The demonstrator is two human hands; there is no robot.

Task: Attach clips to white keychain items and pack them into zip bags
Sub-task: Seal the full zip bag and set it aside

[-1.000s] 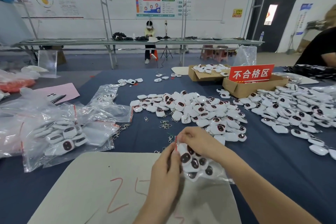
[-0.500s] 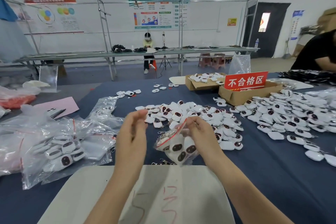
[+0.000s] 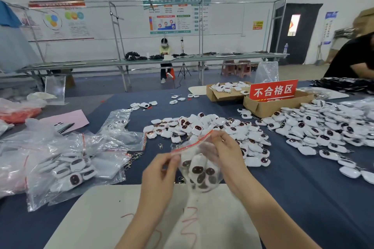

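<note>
Filled zip bag [image 3: 200, 180] held above the table's [image 3: 303, 198] near edge. The left hand [image 3: 159, 170] pinches one end of its red seal [image 3: 192, 143], the right hand [image 3: 226, 149] the other. Recommended: press along the whole strip, keeping the keychains [image 3: 197, 170] below it.
</note>
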